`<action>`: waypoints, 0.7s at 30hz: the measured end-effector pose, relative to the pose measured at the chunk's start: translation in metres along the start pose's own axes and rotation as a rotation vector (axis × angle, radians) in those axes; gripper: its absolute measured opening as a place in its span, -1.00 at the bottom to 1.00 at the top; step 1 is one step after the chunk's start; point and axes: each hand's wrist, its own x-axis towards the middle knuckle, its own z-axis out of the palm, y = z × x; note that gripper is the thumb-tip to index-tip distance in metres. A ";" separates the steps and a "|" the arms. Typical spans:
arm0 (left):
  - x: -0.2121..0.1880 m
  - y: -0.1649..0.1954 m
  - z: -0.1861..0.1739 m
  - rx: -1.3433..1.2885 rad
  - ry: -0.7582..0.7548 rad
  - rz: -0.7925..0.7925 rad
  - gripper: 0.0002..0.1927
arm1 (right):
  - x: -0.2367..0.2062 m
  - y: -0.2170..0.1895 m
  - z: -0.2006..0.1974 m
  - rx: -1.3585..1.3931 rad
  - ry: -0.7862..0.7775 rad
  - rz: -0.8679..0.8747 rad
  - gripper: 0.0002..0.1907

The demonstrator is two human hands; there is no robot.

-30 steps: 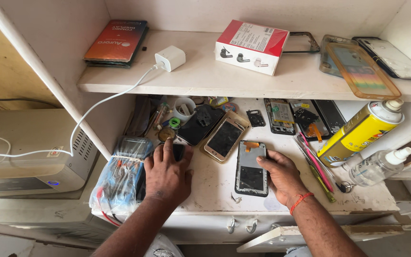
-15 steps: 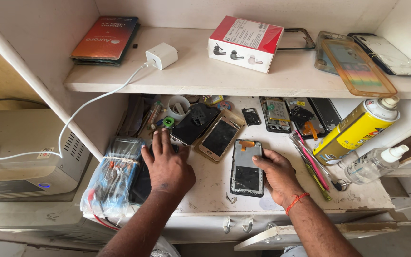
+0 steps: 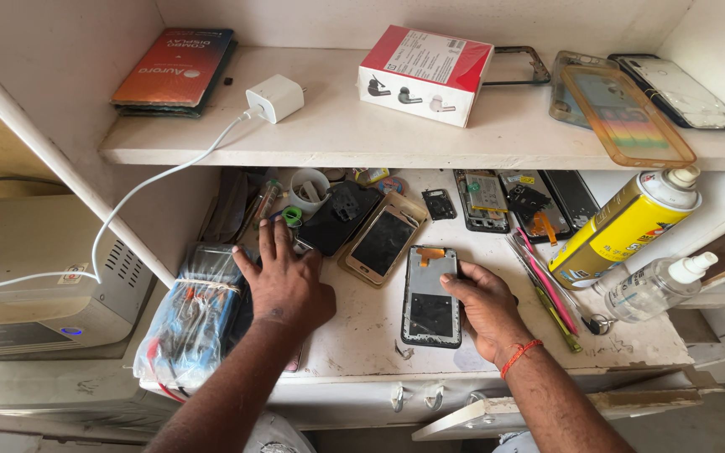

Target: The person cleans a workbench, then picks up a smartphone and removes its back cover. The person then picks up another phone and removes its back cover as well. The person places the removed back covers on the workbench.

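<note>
**Two hands at an opened phone on a crowded tabletop**

While both hands rest on the white tabletop [image 3: 362,335], the head view shows an opened phone [image 3: 432,295] lying flat with its dark insides and an orange strip facing up. The right hand [image 3: 484,304] lies just right of that phone, thumb touching its right edge, fingers loose, grip released and closed on nothing. The left hand [image 3: 285,281] lies well left of the phone, palm down with fingers spread flat, also grasping nothing; its fingertips reach toward a green ring [image 3: 292,216] and a black phone [image 3: 339,220]. A gold-edged phone [image 3: 382,243] lies between that hand and the opened phone. Left of the left hand sits a plastic bag of tools [image 3: 193,315]. Far right of the opened phone lie a yellow spray can [image 3: 627,225] and a clear bottle [image 3: 652,288].
</note>
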 end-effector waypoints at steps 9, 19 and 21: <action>0.033 -0.006 0.011 -0.070 0.119 -0.044 -0.46 | -0.001 -0.002 0.001 -0.023 0.024 0.026 -0.68; 0.044 -0.005 0.028 -0.216 0.347 -0.045 -0.56 | 0.014 0.006 -0.005 0.016 -0.032 -0.034 -0.71; 0.033 -0.003 0.032 -0.197 0.273 0.002 -0.62 | 0.017 0.008 -0.008 0.015 -0.048 -0.075 -0.70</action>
